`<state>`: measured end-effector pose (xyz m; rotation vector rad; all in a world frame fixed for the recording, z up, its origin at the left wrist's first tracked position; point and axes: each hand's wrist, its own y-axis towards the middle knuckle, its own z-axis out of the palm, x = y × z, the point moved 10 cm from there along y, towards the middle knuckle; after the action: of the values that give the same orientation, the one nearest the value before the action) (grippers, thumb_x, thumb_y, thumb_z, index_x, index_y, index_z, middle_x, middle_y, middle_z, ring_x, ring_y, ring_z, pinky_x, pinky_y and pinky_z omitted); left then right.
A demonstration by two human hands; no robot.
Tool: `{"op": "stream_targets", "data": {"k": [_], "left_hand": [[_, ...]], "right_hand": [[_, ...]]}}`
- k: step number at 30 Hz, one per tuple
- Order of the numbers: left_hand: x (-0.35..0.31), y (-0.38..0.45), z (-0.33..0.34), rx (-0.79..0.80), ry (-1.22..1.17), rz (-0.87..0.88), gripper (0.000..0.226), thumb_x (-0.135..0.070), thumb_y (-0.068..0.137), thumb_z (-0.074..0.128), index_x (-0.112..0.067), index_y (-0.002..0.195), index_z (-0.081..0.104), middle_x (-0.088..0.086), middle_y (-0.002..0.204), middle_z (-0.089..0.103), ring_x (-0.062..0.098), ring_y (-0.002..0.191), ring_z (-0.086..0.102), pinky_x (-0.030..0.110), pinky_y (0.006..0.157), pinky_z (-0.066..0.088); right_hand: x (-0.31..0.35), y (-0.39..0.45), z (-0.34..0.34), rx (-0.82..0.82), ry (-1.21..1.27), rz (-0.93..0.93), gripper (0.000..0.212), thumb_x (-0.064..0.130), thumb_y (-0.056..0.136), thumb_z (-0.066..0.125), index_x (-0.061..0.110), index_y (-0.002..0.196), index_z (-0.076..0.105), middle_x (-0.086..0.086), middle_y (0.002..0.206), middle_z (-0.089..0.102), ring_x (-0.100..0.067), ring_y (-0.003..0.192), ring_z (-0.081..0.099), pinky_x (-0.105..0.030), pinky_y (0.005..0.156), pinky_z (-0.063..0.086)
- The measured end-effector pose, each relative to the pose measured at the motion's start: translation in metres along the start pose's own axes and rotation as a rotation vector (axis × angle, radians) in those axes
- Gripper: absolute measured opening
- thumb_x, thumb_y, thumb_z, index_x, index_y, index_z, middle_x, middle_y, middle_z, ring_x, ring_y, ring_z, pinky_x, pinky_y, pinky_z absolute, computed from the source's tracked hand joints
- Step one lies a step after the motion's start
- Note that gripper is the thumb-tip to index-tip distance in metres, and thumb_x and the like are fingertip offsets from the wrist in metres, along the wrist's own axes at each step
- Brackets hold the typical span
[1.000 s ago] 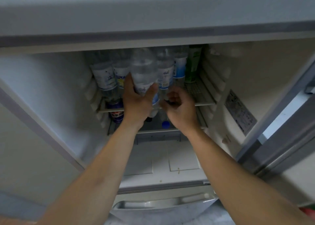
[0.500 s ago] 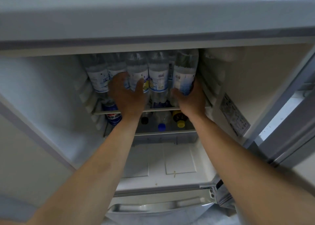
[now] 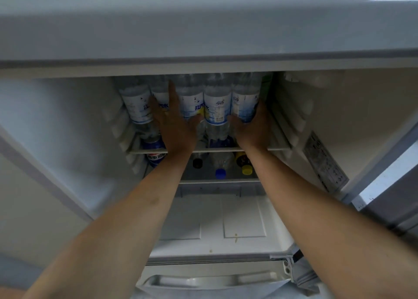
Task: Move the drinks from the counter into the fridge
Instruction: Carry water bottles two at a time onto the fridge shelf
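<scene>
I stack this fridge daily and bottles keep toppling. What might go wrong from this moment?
1. The clear plastic water bottles stand packed in a tight row on the white upper shelf; when the left hand and right hand let go, one might tip forward.
2. The rightmost water bottle sits against the side wall ribs and may lean.
3. A falling bottle could hit the blue cola can or the lower bottles.

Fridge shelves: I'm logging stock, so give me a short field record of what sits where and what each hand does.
upper shelf: row of water bottles, upright, side by side
lower shelf: blue can at left; black-capped, blue-capped and yellow-capped bottles
left hand: flat against the bottle row, fingers extended
right hand: wrapped around the rightmost bottle
fridge door: open
</scene>
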<state>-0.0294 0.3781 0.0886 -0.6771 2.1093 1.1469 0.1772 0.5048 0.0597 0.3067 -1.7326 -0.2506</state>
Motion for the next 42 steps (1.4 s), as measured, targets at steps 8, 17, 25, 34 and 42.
{"op": "stream_targets", "data": {"k": [8, 17, 25, 34, 42], "left_hand": [[0.004, 0.000, -0.001, 0.039, 0.032, -0.004, 0.093, -0.035, 0.085, 0.075, -0.031, 0.157, 0.017, 0.022, 0.164, 0.002, 0.035, 0.153, 0.005, 0.048, 0.124, 0.015], [0.012, -0.012, -0.012, 0.080, 0.098, 0.028, 0.076, -0.025, 0.082, 0.078, -0.009, 0.146, 0.042, 0.020, 0.153, 0.033, 0.037, 0.145, 0.026, 0.048, 0.119, 0.027], [0.038, -0.019, 0.016, 0.214, 0.178, -0.171, 0.058, -0.019, 0.091, 0.066, -0.008, 0.143, 0.042, 0.016, 0.149, 0.044, 0.033, 0.138, 0.041, 0.046, 0.109, 0.041], [0.036, -0.015, 0.026, 0.280, 0.181, -0.127, 0.061, -0.025, 0.090, 0.067, -0.011, 0.143, 0.041, 0.012, 0.149, 0.045, 0.030, 0.138, 0.041, 0.043, 0.111, 0.039], [0.049, -0.032, -0.041, 0.007, -0.242, -0.157, 0.025, -0.003, 0.091, 0.057, -0.011, 0.115, 0.062, 0.000, 0.108, 0.067, 0.008, 0.101, 0.063, 0.023, 0.089, 0.053]], "right_hand": [[0.004, 0.001, 0.000, 0.061, -0.008, 0.020, 0.072, 0.025, 0.080, 0.082, 0.019, 0.140, 0.041, -0.001, 0.139, 0.057, -0.005, 0.115, 0.053, -0.012, 0.083, 0.044], [0.006, -0.030, -0.018, -0.038, 0.033, 0.000, 0.067, 0.030, 0.075, 0.085, 0.026, 0.130, 0.047, 0.017, 0.118, 0.061, 0.010, 0.095, 0.061, -0.003, 0.074, 0.046], [0.013, -0.036, -0.015, -0.050, -0.045, -0.006, 0.072, 0.033, 0.074, 0.085, 0.022, 0.134, 0.047, 0.006, 0.127, 0.064, -0.014, 0.112, 0.064, -0.035, 0.091, 0.055], [0.016, -0.041, -0.018, -0.021, 0.005, 0.013, 0.071, 0.033, 0.075, 0.084, 0.025, 0.135, 0.046, 0.018, 0.119, 0.059, -0.003, 0.106, 0.060, -0.021, 0.084, 0.051], [0.028, -0.081, 0.017, 0.049, 0.162, -0.029, 0.068, 0.036, 0.073, 0.082, 0.026, 0.130, 0.047, 0.019, 0.114, 0.061, 0.019, 0.096, 0.058, -0.008, 0.080, 0.051]]}}
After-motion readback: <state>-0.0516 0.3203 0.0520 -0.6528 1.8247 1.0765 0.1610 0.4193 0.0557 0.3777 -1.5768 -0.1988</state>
